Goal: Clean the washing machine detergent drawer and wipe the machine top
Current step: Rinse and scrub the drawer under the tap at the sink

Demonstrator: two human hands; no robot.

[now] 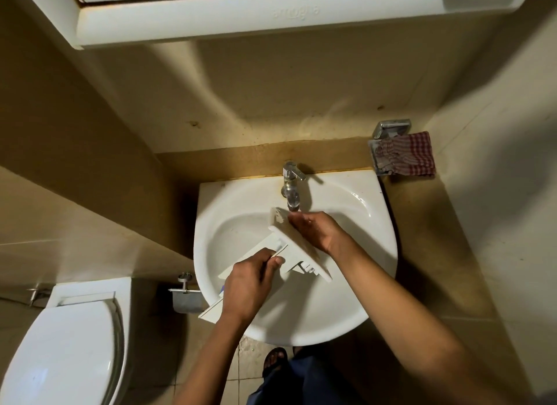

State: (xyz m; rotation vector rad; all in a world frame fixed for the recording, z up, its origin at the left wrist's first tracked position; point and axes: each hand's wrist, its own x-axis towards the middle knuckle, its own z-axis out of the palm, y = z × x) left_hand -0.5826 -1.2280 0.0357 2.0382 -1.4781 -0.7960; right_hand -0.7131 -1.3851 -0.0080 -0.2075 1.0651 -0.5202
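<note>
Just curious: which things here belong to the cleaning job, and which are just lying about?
In use: detergent drawer, left hand, right hand, tap, sink.
Lying about: toilet, paper holder, checked cloth (may serve later).

White sink (376,254) against a tan wall (271,103), silver tap (291,184) at its back, white toilet (69,344) with its lid down at the left, metal paper holder (187,299) between them, white cabinet (211,21) up top, metal dish (391,128) on the wall at the right, tiled floor (247,362) below.
</note>
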